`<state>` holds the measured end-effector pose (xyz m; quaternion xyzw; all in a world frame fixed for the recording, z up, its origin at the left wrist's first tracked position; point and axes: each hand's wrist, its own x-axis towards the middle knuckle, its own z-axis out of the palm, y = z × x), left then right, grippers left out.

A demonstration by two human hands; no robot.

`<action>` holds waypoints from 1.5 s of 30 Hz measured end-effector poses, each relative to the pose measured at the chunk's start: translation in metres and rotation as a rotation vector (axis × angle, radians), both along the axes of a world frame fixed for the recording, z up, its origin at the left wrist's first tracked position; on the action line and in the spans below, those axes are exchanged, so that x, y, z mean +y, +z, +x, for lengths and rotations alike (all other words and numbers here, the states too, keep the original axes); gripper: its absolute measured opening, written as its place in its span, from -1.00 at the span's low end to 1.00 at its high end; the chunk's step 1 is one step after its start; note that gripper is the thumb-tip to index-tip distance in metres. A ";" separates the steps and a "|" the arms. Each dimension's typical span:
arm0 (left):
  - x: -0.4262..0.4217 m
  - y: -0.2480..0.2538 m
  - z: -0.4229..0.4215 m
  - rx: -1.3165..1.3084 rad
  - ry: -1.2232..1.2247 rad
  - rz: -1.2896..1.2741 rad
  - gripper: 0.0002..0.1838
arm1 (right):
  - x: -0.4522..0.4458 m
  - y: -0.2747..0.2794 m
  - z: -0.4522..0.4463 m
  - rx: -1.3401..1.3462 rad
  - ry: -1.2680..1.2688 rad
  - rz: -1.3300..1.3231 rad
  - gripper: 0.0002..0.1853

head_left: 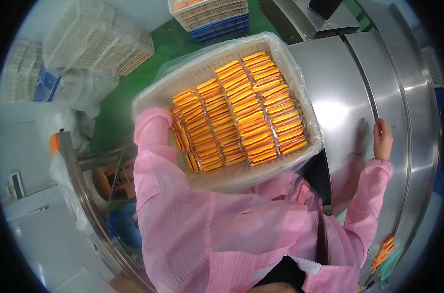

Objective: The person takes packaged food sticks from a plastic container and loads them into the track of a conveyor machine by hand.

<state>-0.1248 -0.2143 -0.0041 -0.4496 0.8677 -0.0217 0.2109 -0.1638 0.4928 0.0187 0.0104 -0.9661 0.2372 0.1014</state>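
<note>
A large pale plastic crate lined with clear film stands in front of me. Inside it, several rows of orange-and-yellow striped packets stand on edge, packed close together. My left arm, in a pink sleeve, reaches to the crate's left side. My left hand is hidden by the sleeve, so its grip cannot be made out. To the right of the crate, my right hand rests on the steel table near a long seam. Its fingers are loosely extended, with nothing visible in them.
Stacked crates, white above blue, stand on the green floor beyond. More film-covered crates rise at far left. A metal frame runs along my left. Orange pieces and a green item lie at lower right.
</note>
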 end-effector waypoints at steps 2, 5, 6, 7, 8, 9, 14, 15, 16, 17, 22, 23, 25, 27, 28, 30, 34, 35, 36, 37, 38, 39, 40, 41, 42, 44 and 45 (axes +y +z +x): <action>-0.004 -0.007 0.000 0.014 -0.036 0.027 -0.68 | -0.007 0.006 -0.002 0.021 0.021 -0.004 -0.83; 0.011 -0.022 0.009 0.028 -0.093 0.071 -0.69 | -0.018 0.015 -0.001 0.045 0.051 -0.041 -0.83; 0.019 -0.028 0.015 0.032 -0.108 0.086 -0.70 | -0.024 0.019 -0.002 0.038 0.071 -0.053 -0.84; 0.024 -0.034 0.020 0.038 -0.123 0.101 -0.70 | -0.030 0.021 -0.002 0.033 0.091 -0.065 -0.84; 0.026 -0.038 0.024 0.044 -0.139 0.116 -0.71 | -0.035 0.023 -0.003 0.032 0.095 -0.066 -0.84; 0.022 -0.042 0.021 0.050 -0.153 0.131 -0.71 | -0.040 0.025 -0.003 0.027 0.134 -0.082 -0.84; 0.029 -0.009 0.032 0.329 -0.060 0.247 -0.79 | -0.086 0.036 0.000 0.130 0.290 -0.143 -0.85; 0.036 0.006 0.034 0.331 -0.058 0.241 -0.79 | -0.099 0.039 0.005 0.174 0.301 -0.142 -0.86; 0.044 0.022 0.036 0.382 -0.050 0.235 -0.78 | -0.113 0.046 0.009 0.160 0.342 -0.188 -0.85; 0.051 0.035 0.040 0.428 -0.040 0.229 -0.76 | -0.128 0.053 0.015 0.141 0.383 -0.232 -0.84; 0.096 0.091 0.047 0.825 -0.063 0.650 -0.73 | -0.217 0.065 0.038 0.082 0.821 -0.369 -0.70; 0.116 0.099 0.045 0.868 -0.026 0.913 -0.74 | -0.242 0.069 0.041 0.114 0.881 -0.419 -0.62; 0.153 0.102 0.041 0.812 -0.111 1.131 -0.75 | -0.282 0.062 0.043 0.190 0.919 -0.403 -0.44; 0.199 0.113 0.039 0.767 -0.179 1.281 -0.75 | -0.303 0.066 0.050 0.248 0.887 -0.353 -0.38; 0.216 0.121 0.038 0.771 -0.181 1.284 -0.75 | -0.309 0.071 0.054 0.223 0.877 -0.303 -0.35; 0.238 0.128 0.039 0.704 -0.041 1.567 -0.73 | -0.310 0.070 0.056 0.189 0.869 -0.251 -0.31; 0.242 0.128 0.039 0.737 0.119 1.694 -0.71 | -0.295 0.076 0.045 -0.133 0.766 -0.290 -0.34; 0.241 0.136 0.039 0.682 0.120 1.825 -0.70 | -0.291 0.070 0.044 -0.134 0.767 -0.286 -0.34; 0.237 0.142 0.038 0.623 0.117 1.955 -0.68 | -0.287 0.059 0.042 -0.265 0.794 -0.545 -0.35; 0.225 0.137 0.033 0.622 0.115 1.963 -0.68 | -0.280 0.049 0.039 -0.398 0.808 -0.803 -0.36; 0.202 0.125 0.025 0.574 -0.012 1.655 -0.67 | -0.272 0.040 0.039 -0.401 0.807 -0.796 -0.36; 0.175 0.109 0.019 0.523 -0.127 1.341 -0.65 | -0.261 0.031 0.041 -0.525 0.752 -1.062 -0.35; 0.136 0.073 0.019 0.413 -0.338 0.842 -0.63 | -0.249 0.026 0.043 -0.646 0.682 -1.328 -0.35; 0.099 0.037 0.021 0.292 -0.518 0.335 -0.61 | -0.232 0.032 0.045 -0.689 0.599 -1.477 -0.31; 0.083 0.021 0.028 0.271 -0.495 0.231 -0.62 | -0.212 0.042 0.046 -0.724 0.504 -1.620 -0.28; -0.007 -0.080 0.056 0.135 -0.530 0.111 -0.66 | -0.167 0.059 0.048 -0.639 0.368 -1.683 -0.27; -0.010 -0.084 0.057 0.166 -0.572 0.152 -0.66 | -0.144 0.060 0.046 -0.462 0.293 -1.642 -0.28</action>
